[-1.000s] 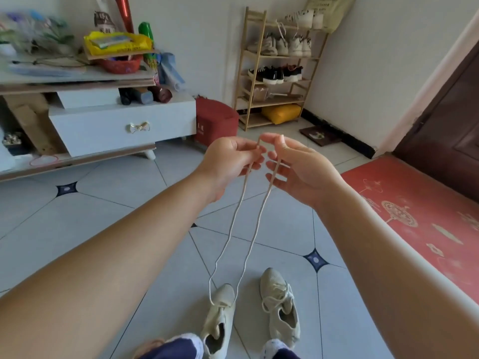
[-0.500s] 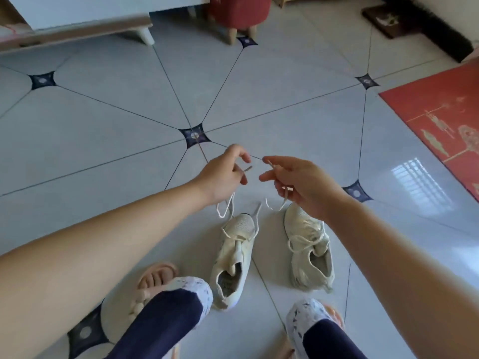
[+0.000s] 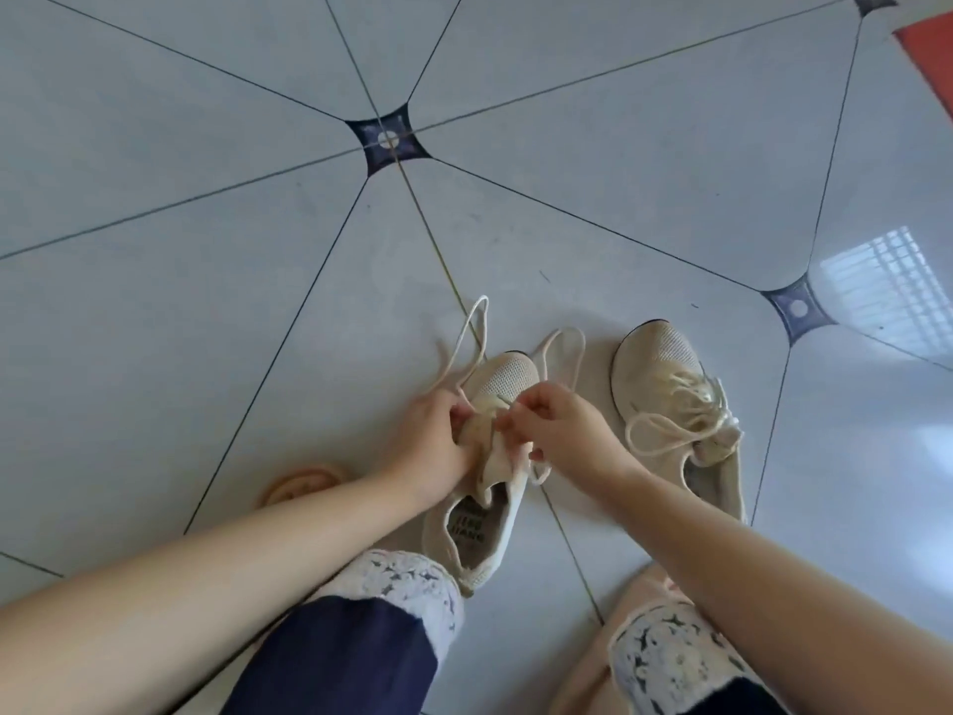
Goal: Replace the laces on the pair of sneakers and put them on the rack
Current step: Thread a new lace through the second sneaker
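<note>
Two cream mesh sneakers stand on the grey tiled floor, toes pointing away from me. Both hands are on the left sneaker (image 3: 508, 376). My left hand (image 3: 438, 441) grips its tongue and upper on the left side. My right hand (image 3: 559, 428) pinches the white lace (image 3: 477, 322) at the eyelets. Two loops of that lace lie slack on the floor past the toe. The right sneaker (image 3: 665, 353) stands untouched beside it, with a loose cream lace (image 3: 655, 436) threaded through it. The rack is out of view.
My feet in pink sandals (image 3: 301, 485) and dark trouser legs with white lace hems (image 3: 407, 577) flank the shoes at the bottom. A corner of a red mat (image 3: 928, 49) shows at the top right. Grey floor tiles stretch ahead.
My hands dropped from holding the lace ends stretched up in the air down onto the left sneaker. The lace now lies slack in loops, and my view tilted down to the floor.
</note>
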Demonstrator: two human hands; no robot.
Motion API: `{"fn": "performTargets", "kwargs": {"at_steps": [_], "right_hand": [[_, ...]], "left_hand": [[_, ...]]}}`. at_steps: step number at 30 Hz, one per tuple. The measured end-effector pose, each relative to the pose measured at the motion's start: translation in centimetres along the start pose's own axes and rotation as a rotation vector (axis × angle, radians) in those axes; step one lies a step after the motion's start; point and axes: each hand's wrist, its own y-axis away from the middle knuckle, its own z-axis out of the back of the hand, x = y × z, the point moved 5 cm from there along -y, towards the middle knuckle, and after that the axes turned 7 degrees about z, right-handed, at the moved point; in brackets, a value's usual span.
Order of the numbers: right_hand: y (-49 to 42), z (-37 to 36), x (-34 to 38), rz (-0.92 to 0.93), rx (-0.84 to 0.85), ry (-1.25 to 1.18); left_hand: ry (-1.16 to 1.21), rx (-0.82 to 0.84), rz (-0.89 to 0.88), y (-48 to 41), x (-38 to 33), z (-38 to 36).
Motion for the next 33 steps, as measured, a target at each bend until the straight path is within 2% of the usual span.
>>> {"fn": "performTargets", "kwargs": {"at_steps": [5,7,13,16,24,27,33], "right_hand": [[0.8,-0.5,-0.3,0.08,-0.046,0.203],[0.8,-0.7,-0.3,0.062,-0.031,0.207],[0.5,-1.3,-0.8,-0.226,0.071,-0.482],[0.5,-1.5,-0.5,-0.258,0.082,-0.6],[0.6,-1.9,-0.5,-0.2,0.104,-0.529],[0.6,-2.1,-0.2,-0.157,0.128,-0.48],[0.7,-2.6,-0.4,-0.144,0.159,-0.529]], "left_hand": [[0.007,0.001,-0.014,-0.1,0.5,-0.3],[0.014,-0.012,-0.026,0.0,0.8,0.0],[0.099,0.006,-0.01,0.1,1.2,0.1],[0.151,0.045,0.01,0.3,1.2,0.0],[0.173,0.081,0.132,-0.1,1.2,0.7],[0.252,0.12,0.194,-0.2,1.4,0.5],[0.321,0.113,0.229,-0.3,1.9,1.0]]}}
